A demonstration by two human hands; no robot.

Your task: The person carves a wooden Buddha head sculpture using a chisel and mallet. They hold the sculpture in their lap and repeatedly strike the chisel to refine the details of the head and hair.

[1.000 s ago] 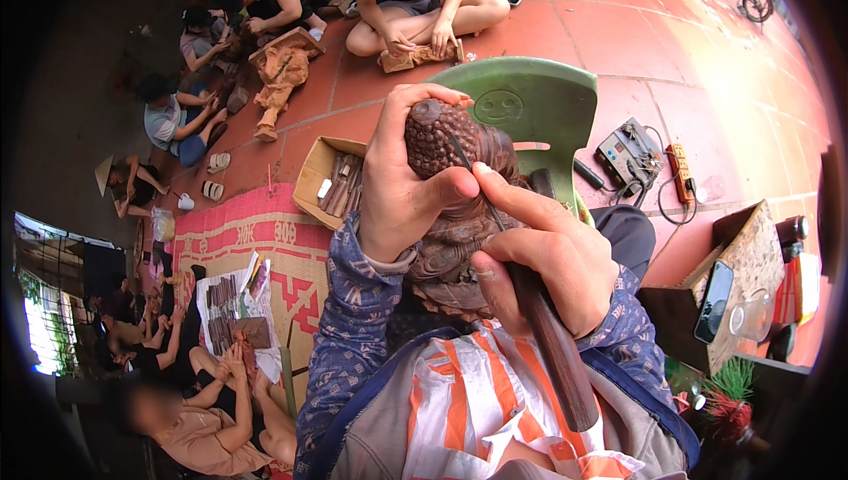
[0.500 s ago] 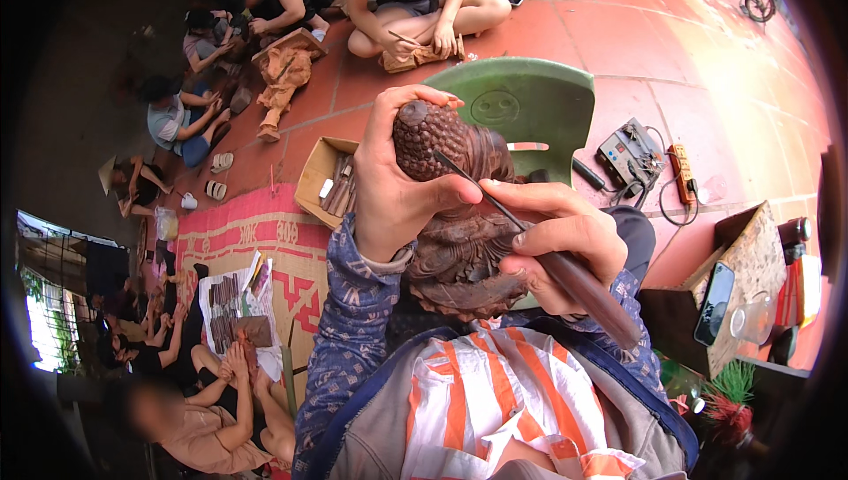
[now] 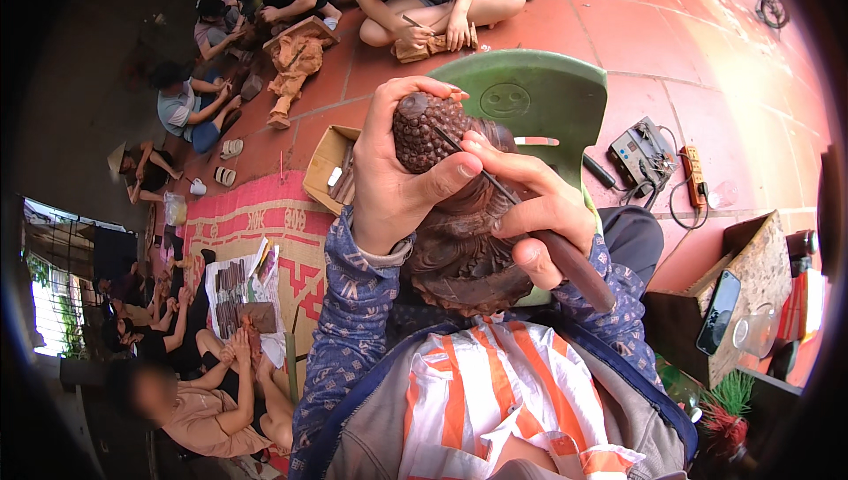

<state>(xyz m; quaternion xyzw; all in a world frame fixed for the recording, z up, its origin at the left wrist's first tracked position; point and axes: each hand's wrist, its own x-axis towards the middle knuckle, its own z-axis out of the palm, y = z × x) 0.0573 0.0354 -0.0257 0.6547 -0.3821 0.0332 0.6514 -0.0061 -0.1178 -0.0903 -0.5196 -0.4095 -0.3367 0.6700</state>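
Observation:
A dark brown carved wooden statue [image 3: 464,255], its head covered in small round curls, stands in front of me on a green plastic chair [image 3: 565,96]. My left hand [image 3: 389,166] is wrapped round the statue's head, with fingers over the far side and thumb across the near side. My right hand [image 3: 543,197] grips a carving chisel [image 3: 579,277] by its dark wooden handle. The thin metal blade slants up to the left, its tip at the curls. My left thumb lies close to the blade, next to my right fingertips.
Left of the statue, a cardboard box [image 3: 329,162] holds tools. More chisels [image 3: 231,290] lie on paper over a patterned mat [image 3: 247,215]. On the right are a control box [image 3: 640,158], a power strip [image 3: 692,175] and a wooden box with a phone [image 3: 718,312]. Several people sit around, carving.
My right hand has shifted slightly up and left with the chisel, its fingers more bent round the shaft. The whole view has moved a little; my left hand keeps its hold.

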